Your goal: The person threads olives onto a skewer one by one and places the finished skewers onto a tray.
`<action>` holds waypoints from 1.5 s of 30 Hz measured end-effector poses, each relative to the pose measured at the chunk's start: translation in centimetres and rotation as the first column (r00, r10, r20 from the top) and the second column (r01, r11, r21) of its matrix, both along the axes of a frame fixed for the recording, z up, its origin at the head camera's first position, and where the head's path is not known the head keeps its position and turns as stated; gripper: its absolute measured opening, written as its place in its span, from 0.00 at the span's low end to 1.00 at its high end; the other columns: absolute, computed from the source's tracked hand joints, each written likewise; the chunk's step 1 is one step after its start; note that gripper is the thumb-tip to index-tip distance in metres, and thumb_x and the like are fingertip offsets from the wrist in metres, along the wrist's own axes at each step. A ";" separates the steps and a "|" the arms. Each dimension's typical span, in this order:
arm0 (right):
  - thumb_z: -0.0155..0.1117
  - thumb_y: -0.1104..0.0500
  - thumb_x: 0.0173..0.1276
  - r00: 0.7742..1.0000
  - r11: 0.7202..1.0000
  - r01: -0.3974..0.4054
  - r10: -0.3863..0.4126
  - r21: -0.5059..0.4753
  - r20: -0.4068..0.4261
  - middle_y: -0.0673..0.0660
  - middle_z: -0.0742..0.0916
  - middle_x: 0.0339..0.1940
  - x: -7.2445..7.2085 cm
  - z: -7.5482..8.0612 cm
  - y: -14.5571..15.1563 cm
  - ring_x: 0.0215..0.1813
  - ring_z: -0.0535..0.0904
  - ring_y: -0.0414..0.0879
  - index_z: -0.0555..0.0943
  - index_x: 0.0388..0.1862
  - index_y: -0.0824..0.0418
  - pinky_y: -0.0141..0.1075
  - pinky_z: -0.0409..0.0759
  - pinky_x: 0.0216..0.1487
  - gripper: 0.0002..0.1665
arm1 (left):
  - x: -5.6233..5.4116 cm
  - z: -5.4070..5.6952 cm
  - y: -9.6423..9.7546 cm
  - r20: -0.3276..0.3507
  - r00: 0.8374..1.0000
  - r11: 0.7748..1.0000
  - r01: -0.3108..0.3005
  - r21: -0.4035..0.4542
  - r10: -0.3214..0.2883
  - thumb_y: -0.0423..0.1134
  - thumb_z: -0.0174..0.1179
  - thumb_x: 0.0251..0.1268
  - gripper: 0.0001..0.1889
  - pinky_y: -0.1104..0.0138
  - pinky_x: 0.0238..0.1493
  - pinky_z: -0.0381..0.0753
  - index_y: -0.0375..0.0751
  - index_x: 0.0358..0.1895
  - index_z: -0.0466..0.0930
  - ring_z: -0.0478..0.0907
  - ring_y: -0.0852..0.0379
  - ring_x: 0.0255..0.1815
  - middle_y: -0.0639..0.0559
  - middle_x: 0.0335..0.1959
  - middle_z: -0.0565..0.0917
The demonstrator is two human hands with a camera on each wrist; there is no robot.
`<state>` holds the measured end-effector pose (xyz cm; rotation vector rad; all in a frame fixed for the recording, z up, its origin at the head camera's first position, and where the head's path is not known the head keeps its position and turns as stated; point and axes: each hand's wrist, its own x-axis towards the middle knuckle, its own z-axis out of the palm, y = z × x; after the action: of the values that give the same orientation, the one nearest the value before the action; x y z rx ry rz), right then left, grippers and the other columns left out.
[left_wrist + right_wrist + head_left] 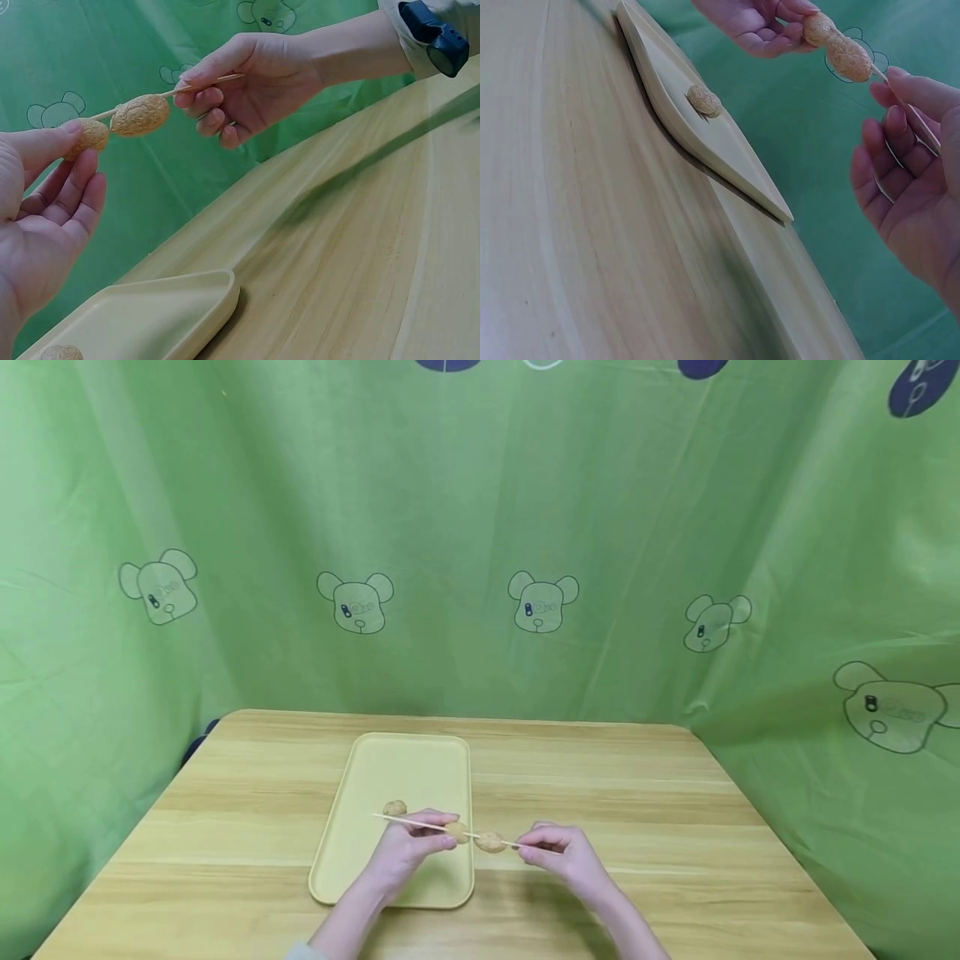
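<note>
A thin wooden skewer [412, 821] runs through two tan, wrinkled balls that look like meatballs, held over the right side of a yellow tray. My left hand [401, 852] pinches the left ball [91, 138] between thumb and fingers. Just right of it sits the second ball [141, 115], which neither hand touches. The skewer's right end is pinched by my right hand [562, 856], thumb against forefinger, with the other fingers loosely curled. In the head view the bare left end of the skewer sticks out past my left hand.
The yellow tray [408, 760] lies left of the middle on a wooden table [585, 777]. One loose tan ball [703, 101] rests in it. Green curtains [450, 527] with bear-head prints hang behind the table and at both sides.
</note>
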<state>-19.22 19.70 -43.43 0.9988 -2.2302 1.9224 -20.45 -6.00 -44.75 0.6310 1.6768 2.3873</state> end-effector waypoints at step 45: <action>0.62 0.70 0.60 0.917 0.919 0.393 -0.390 -0.021 0.083 0.49 0.79 0.22 0.5 -0.3 3.5 0.28 0.75 0.39 0.82 0.33 0.73 0.29 0.76 0.34 0.05 | -3.9 -1.3 -6.4 0.004 0.880 0.822 -0.442 -0.359 0.475 0.26 0.58 0.58 0.18 0.72 0.41 0.78 0.20 0.51 0.73 0.79 0.49 0.43 0.34 0.43 0.81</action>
<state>-18.67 23.23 -43.77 0.4298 -2.2103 1.8365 -24.31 -12.41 -46.07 0.0506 2.3482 2.2454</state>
